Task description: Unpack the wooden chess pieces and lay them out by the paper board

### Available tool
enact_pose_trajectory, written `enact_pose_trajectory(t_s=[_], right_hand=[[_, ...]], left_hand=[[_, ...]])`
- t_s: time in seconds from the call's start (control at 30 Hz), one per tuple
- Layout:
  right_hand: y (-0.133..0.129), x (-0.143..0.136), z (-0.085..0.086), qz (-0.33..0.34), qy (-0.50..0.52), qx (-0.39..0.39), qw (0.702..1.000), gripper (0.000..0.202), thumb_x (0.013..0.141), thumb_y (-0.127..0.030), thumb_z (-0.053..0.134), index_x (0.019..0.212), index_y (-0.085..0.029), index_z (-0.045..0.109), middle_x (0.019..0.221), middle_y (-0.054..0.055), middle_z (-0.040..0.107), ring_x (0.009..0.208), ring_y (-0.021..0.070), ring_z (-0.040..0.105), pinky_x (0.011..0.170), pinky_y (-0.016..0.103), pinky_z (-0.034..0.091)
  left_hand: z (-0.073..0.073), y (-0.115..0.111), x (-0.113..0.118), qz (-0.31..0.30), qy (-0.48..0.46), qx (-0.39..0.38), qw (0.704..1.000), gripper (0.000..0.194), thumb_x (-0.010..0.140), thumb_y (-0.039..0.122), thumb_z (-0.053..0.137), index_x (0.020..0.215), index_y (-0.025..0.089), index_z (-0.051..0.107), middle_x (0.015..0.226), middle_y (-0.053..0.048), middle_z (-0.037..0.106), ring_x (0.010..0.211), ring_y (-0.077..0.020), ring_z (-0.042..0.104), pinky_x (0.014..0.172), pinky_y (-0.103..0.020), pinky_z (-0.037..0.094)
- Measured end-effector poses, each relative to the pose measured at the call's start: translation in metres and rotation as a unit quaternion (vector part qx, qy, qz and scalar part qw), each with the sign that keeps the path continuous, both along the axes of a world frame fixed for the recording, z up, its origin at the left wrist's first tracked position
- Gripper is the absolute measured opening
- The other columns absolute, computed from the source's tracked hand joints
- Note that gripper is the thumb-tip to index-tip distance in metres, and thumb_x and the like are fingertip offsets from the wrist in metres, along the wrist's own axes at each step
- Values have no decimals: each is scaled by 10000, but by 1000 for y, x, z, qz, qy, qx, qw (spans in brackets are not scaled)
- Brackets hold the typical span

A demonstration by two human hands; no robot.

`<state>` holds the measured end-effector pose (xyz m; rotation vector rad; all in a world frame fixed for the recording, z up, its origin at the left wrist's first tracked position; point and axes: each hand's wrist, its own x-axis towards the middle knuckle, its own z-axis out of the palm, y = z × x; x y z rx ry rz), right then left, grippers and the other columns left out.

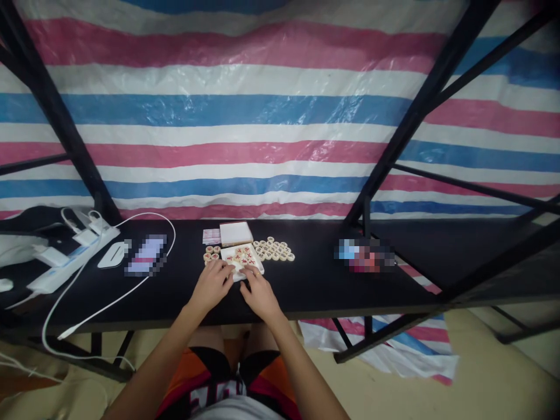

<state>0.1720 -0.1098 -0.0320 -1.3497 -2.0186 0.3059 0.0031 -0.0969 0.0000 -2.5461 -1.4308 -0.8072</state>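
A shallow white box [261, 268] lies on the black table with several red-marked xiangqi pieces [244, 255] in it. My left hand [213, 284] rests over its near left corner, fingers bent inward. From the near right side my right hand [260, 290] reaches in, fingers curled and thumb low by the front edge. The fingertips of both hands come close together at the front of the box; what lies between them is too small to make out. More red-marked pieces [209, 249] stand left of the box, and dark-marked pieces [273, 249] are grouped to its right.
Behind the box lie an upturned lid [236, 233] and a pink-and-white printed packet [212, 235]. On the left are a power strip [65, 262], a white cable [109, 303], a white device [112, 255] and a blurred phone [147, 255]. Blurred items [365, 255] lie right, near black frame bars [402, 134].
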Motion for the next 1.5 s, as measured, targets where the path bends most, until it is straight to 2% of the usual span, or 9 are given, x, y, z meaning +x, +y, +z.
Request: enact_pose_trajectory(t_s=[0.2, 0.33, 0.53, 0.73, 0.83, 0.97, 1.1, 1.27, 1.5], right_hand=[[2, 1, 1, 15, 17, 4, 1000, 246, 840, -173, 466, 1040, -199, 607, 1037, 68, 601, 938, 184, 597, 868, 302, 485], [0, 1, 2, 12, 31, 11, 999, 251, 843, -163, 459, 1046, -193, 604, 1048, 73, 590, 953, 189, 592, 884, 313, 483], [-4, 4, 3, -11, 68, 63, 996, 295, 860, -186, 448, 1129, -197, 568, 1187, 98, 541, 1073, 207, 555, 929, 341, 468], [-10, 10, 6, -19, 133, 102, 986, 264, 871, -157, 423, 1086, -189, 573, 1065, 90, 585, 1020, 183, 561, 904, 324, 471], [-14, 17, 5, -10, 93, 101, 990, 246, 872, -140, 419, 1044, -194, 586, 975, 72, 612, 938, 184, 566, 862, 330, 474], [-16, 25, 2, -4, 15, 80, 997, 221, 873, -143, 421, 950, -204, 619, 891, 61, 626, 859, 187, 563, 826, 326, 469], [-17, 22, 0, -29, -28, 80, 996, 223, 869, -152, 421, 903, -201, 636, 870, 64, 633, 856, 186, 569, 822, 311, 459], [-22, 18, 2, -58, -46, 82, 994, 228, 867, -169, 415, 912, -196, 637, 880, 60, 629, 864, 170, 576, 819, 272, 455], [-28, 16, 11, -118, -61, 77, 988, 366, 855, -168, 408, 1195, -177, 543, 1256, 107, 506, 1106, 213, 481, 854, 312, 465]], left_hand=[[28, 30, 17, 1, 171, -105, 980, 209, 859, 198, 479, 834, 138, 677, 833, -105, 674, 851, -255, 592, 828, -409, 428], [37, 27, 6, -12, 105, -57, 993, 246, 891, 266, 461, 989, 176, 668, 951, -99, 673, 963, -254, 568, 868, -398, 410], [8, 2, -52, 126, -101, -26, 987, 339, 895, 334, 412, 1108, 190, 633, 996, -74, 621, 921, -202, 574, 851, -340, 454], [-23, -12, -66, 103, -142, -88, 981, 310, 855, 340, 443, 1029, 208, 662, 867, -30, 592, 761, -149, 605, 717, -247, 499], [-25, -13, -65, 88, -154, -87, 980, 282, 859, 341, 448, 993, 211, 659, 873, -36, 613, 760, -152, 610, 733, -256, 508], [-29, -11, -68, 158, -147, -38, 976, 287, 867, 304, 419, 988, 211, 662, 915, -65, 606, 806, -178, 609, 766, -297, 510], [-31, -10, -67, 182, -75, -34, 980, 322, 860, 232, 401, 1053, 200, 656, 918, -80, 580, 827, -192, 586, 794, -324, 495], [-19, -15, -61, 200, 34, -41, 978, 349, 859, 227, 428, 1146, 176, 617, 1034, -111, 598, 913, -243, 548, 837, -370, 458], [-7, -23, -54, 218, 62, -45, 973, 394, 867, 225, 406, 1220, 161, 570, 1094, -123, 592, 986, -262, 522, 825, -360, 432]])
